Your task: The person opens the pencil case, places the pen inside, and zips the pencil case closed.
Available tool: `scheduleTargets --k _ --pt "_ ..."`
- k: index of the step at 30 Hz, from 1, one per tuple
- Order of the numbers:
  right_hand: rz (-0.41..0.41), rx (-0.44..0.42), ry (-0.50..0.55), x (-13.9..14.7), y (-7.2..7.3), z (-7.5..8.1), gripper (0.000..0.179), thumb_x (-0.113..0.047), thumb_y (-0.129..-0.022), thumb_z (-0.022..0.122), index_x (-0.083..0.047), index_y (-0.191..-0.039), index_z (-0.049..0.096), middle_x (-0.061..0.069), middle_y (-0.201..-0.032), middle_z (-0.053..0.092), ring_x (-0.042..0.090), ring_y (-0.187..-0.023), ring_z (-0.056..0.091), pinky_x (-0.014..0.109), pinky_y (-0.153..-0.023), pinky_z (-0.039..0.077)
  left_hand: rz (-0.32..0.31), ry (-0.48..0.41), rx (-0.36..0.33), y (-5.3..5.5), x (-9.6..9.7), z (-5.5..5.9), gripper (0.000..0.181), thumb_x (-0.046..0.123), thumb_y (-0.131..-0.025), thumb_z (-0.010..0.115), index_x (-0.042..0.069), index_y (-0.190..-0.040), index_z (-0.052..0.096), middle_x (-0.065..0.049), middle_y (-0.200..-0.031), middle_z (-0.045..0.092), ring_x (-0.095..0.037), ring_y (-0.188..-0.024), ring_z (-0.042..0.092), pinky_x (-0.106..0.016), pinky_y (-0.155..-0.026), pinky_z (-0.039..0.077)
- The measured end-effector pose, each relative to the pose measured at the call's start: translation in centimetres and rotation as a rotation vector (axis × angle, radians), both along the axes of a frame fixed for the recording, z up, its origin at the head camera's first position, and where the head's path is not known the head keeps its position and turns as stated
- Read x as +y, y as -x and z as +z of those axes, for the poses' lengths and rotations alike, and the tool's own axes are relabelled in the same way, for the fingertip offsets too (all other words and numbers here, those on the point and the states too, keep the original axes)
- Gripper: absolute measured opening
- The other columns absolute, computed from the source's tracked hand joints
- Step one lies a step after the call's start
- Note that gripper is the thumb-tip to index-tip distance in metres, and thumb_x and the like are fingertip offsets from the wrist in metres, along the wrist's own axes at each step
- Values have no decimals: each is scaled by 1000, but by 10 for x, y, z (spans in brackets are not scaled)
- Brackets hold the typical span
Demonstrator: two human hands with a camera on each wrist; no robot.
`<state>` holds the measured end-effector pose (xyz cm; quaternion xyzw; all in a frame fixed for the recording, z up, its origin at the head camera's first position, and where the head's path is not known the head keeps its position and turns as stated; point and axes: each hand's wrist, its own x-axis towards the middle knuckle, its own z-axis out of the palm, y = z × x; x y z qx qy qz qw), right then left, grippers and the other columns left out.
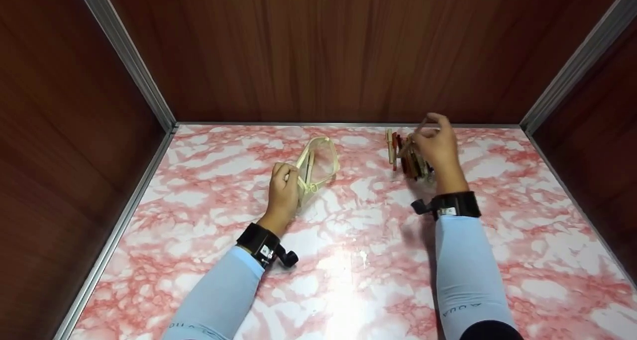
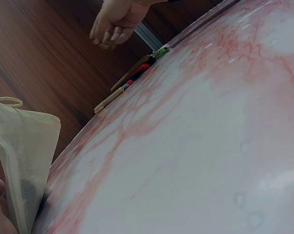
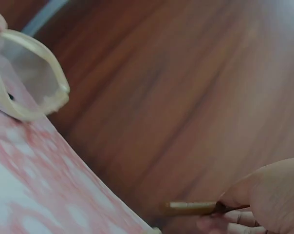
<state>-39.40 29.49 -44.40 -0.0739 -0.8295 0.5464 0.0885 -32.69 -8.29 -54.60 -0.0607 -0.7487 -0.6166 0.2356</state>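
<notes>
My left hand grips the near left edge of a pale cream mesh pencil pouch, whose zippered mouth stands wide open. Inside the pouch lies a light-coloured pen, and a round zip pull hangs at the near corner. To the right, my right hand pinches a slim brownish pen between thumb and fingers. This pen is raised above a row of pens lying close together on the table. Part of that row is hidden behind the right hand.
A cream pen and a red pen lie at the left end of the row. The red-and-white marbled table meets a dark wood-grain panel at the back. Similar panels with metal edging stand left and right.
</notes>
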Motion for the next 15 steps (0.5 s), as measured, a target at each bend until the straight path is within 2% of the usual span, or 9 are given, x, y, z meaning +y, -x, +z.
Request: scheduleTargets --k 2,5,9,12,15 --pt "33 26 37 -17 -1 2 75 -11 -106 74 -17 -173 40 17 -129 76 8 -93 75 24 -80 65 -2 -2 -2 0 0 0 19 3 -108 59 -5 -97 73 -13 -108 58 -19 -103 57 -22 -86 49" --pt "89 93 77 -45 -3 2 74 -7 -104 75 -14 -171 44 12 -114 80 9 -84 76 27 -76 66 -9 -8 -9 0 -1 0 19 3 -109 59 -5 -98 72 -12 -109 58 -17 -103 56 -22 -83 50" --pt "172 157 159 -82 -6 -3 73 2 -101 76 -5 -167 46 10 -96 81 12 -69 77 32 -71 69 -14 -3 -6 -1 -1 0 18 2 -108 59 -7 -100 72 -12 -110 59 -16 -107 56 -23 -90 50" --pt "225 159 211 -107 -10 -6 73 6 -99 78 -2 -163 45 10 -93 82 13 -67 78 34 -72 70 -16 9 7 0 -1 0 18 2 -108 59 -9 -100 71 -13 -109 59 -19 -108 57 -24 -93 49" --pt "261 136 218 -127 -16 -12 73 6 -97 82 -2 -160 46 10 -92 83 19 -70 81 37 -74 71 -13 17 21 1 -2 -1 18 2 -108 60 -8 -100 71 -14 -108 60 -21 -109 57 -26 -96 47"
